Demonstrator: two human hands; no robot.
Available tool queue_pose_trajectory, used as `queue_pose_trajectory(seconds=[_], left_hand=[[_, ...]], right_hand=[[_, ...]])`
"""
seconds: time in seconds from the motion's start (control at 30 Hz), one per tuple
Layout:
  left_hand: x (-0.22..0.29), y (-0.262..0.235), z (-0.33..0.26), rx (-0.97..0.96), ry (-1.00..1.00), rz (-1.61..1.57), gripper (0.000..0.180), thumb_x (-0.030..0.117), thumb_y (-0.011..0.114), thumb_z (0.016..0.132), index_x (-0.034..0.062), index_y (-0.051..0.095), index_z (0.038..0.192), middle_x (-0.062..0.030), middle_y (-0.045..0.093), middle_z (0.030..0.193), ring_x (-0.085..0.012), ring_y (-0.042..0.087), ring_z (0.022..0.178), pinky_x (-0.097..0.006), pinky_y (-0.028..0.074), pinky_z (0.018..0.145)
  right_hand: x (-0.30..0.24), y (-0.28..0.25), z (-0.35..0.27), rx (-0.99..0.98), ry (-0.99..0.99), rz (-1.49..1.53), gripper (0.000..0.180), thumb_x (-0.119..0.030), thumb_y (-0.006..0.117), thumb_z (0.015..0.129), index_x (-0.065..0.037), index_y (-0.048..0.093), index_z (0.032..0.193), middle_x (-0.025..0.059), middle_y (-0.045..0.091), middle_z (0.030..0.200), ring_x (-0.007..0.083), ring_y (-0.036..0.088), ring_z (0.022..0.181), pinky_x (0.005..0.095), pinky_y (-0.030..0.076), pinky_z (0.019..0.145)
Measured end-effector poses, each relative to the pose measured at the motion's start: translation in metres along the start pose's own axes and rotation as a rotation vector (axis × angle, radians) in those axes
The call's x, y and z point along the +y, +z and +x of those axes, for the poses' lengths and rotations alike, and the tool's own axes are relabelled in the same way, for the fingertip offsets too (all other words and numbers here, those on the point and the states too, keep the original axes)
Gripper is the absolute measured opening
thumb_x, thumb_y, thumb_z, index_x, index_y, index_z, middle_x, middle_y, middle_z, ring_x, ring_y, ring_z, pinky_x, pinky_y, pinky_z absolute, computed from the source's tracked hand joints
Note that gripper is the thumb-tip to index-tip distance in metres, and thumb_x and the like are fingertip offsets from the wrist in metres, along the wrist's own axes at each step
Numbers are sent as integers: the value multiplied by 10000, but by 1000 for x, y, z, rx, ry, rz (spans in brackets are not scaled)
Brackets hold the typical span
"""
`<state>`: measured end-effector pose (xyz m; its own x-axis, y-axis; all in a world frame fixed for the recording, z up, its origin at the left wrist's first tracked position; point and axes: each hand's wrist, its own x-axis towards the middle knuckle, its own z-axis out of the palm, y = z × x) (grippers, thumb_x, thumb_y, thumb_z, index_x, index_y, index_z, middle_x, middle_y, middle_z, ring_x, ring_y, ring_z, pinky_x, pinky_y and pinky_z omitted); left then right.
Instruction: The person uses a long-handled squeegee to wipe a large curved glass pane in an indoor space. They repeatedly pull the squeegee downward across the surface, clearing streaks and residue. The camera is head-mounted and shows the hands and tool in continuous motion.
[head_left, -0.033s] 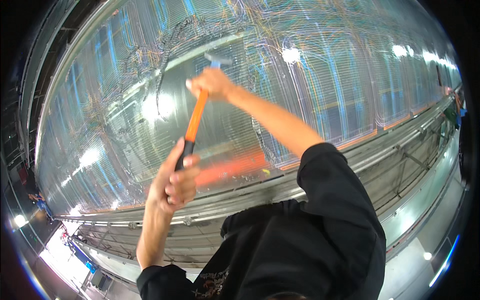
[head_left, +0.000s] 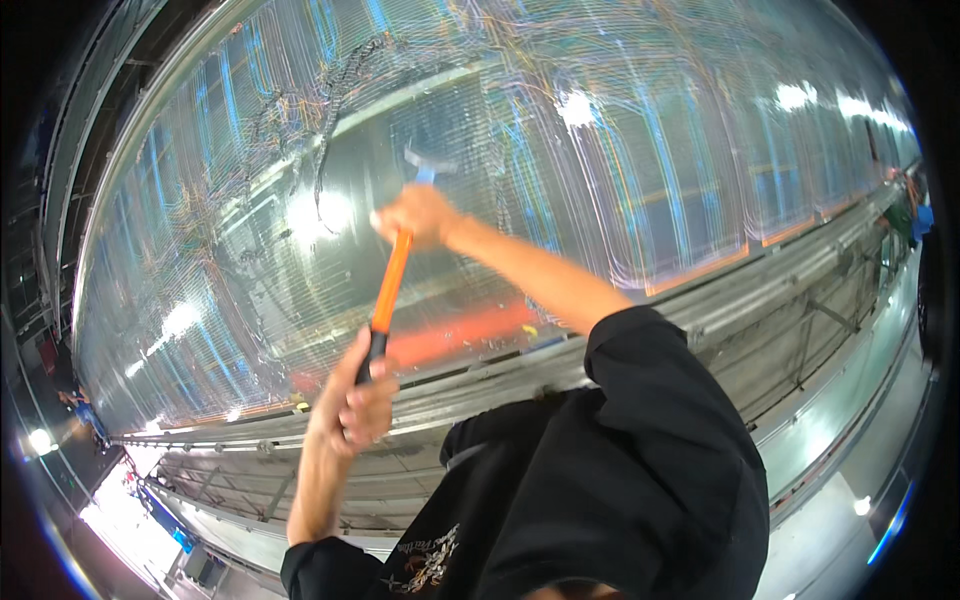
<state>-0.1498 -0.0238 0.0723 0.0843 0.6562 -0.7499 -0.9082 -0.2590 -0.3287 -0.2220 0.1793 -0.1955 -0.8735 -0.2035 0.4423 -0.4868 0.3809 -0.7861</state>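
A long-handled scraper point(head_left: 392, 275) with an orange shaft, a black grip and a wide pale blade stretches away from me over a large glossy panel point(head_left: 500, 230). My left hand point(head_left: 358, 405) is wrapped round its black grip, near my body. Farther up, my right hand point(head_left: 420, 215) is closed round the shaft just below the blade. The blade is over the panel's middle; whether it touches is unclear from blur. Fine coloured lines and bright reflections cover the panel. Dark crumbly streaks point(head_left: 330, 130) lie on it to the left of the blade.
A metal rail point(head_left: 480, 385) runs along the panel's near edge. Below it is a metal frame point(head_left: 230, 480). People in blue are at the far left point(head_left: 85, 408) and far right point(head_left: 922, 220). A yellow bit point(head_left: 529, 329) lies by the near edge.
Both hands have drawn the scraper toward me, so its blade is lower in the picture. The grip on the scraper is unchanged.
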Motion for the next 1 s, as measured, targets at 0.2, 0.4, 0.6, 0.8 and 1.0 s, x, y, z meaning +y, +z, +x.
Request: queue_pose_trajectory(seconds=[0.2, 0.4, 0.6, 0.8, 1.0], left_hand=[[-161, -123, -67, 219, -188, 112, 543, 656, 376, 1054, 161, 482, 858, 86, 331, 499, -31, 247, 312, -228, 236, 262], [-215, -129, -48, 405, -308, 539, 564, 709, 428, 1014, 169, 476, 860, 93, 330, 505, -47, 248, 317, -240, 263, 278], [-203, -99, -22, 452, -342, 607, 571, 717, 444, 1005, 166, 459, 853, 79, 315, 510, -54, 267, 329, -245, 285, 291], [-161, -57, -22, 418, -353, 518, 594, 669, 348, 1055, 134, 436, 814, 77, 302, 484, -45, 284, 306, -244, 316, 269], [-85, 24, -18, 425, -391, 461, 555, 603, 321, 1090, 119, 421, 836, 44, 294, 500, -73, 308, 329, -272, 351, 310]], right_hand=[[-173, 64, -179, 37, 72, -109, 410, -237, 687, 923, -118, 512, 572, 65, 524, 537, 298, 530, 495, 408, 398, 534], [-226, 26, -277, 52, 188, -175, 378, -164, 728, 882, -121, 487, 594, 43, 500, 533, 251, 516, 485, 386, 385, 526], [-192, -4, -274, 46, 132, -266, 341, -165, 743, 870, -125, 525, 611, 34, 511, 519, 250, 528, 465, 373, 397, 498], [-165, -8, -232, 23, 99, -172, 340, -127, 738, 850, -111, 508, 600, 49, 510, 526, 244, 535, 463, 370, 426, 493], [-115, -25, -154, 145, 47, -121, 304, -65, 722, 841, -82, 512, 623, 44, 515, 558, 234, 525, 459, 367, 410, 460]])
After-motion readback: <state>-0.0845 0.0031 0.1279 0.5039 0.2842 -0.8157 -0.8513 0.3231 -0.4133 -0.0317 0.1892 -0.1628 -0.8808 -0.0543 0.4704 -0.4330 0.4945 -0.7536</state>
